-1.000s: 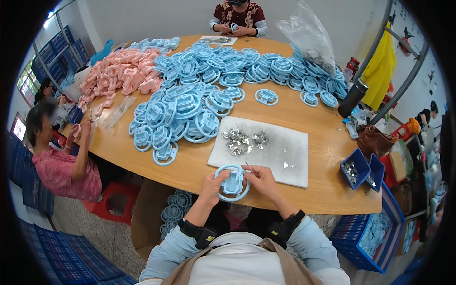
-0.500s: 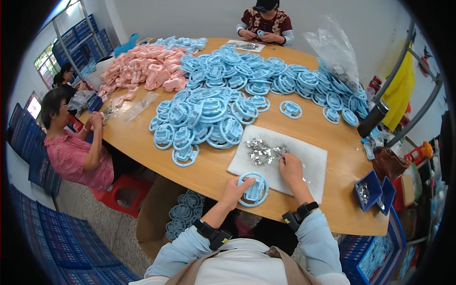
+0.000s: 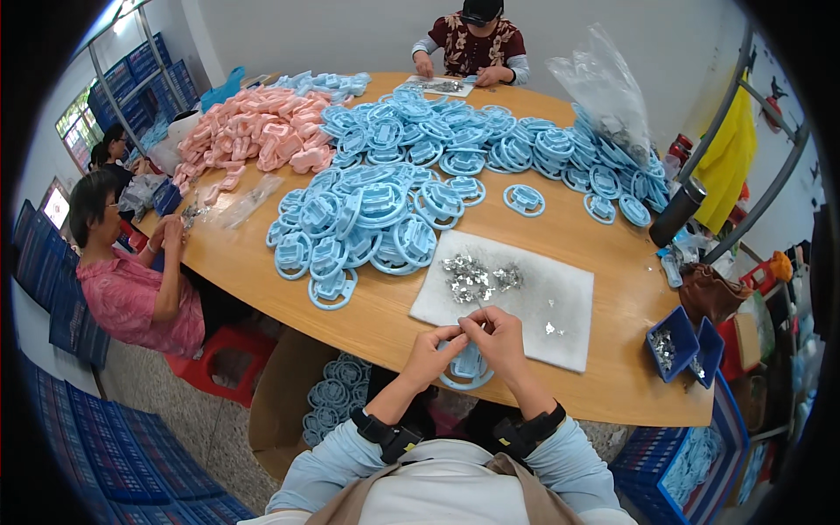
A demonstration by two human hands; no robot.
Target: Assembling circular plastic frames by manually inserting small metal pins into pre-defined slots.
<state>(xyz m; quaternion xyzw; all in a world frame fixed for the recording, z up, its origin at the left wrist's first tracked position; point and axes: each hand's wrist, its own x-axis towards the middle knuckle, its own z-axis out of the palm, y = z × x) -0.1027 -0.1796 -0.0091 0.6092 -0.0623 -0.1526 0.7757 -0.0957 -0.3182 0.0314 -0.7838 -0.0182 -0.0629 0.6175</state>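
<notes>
Close to the table's front edge, my left hand [image 3: 430,357] is closed on a round light-blue plastic ring part [image 3: 467,373] with a moulded centre. My right hand [image 3: 499,339] meets it over the part's upper edge, thumb and fingers pinched. Whatever sits between those right fingertips is too small and hidden to name. Both hands cover much of the ring. Just beyond them lies a white foam pad [image 3: 564,293], carrying a larger heap of small shiny metal pieces [image 3: 466,280] and a smaller heap [image 3: 507,277]. A few loose metal bits [image 3: 553,329] lie toward its right side.
Blue ring parts [image 3: 376,206] are piled ahead, with pink plastic parts [image 3: 271,127] behind left. Blue bins [image 3: 674,344] stand at the table's right edge, near a dark flask [image 3: 678,213]. Co-workers sit at left [image 3: 140,297] and across [image 3: 477,44].
My right hand has come from the metal heap back to the blue ring part in my left hand. The view has shifted slightly. The co-worker across has moved both hands apart.
</notes>
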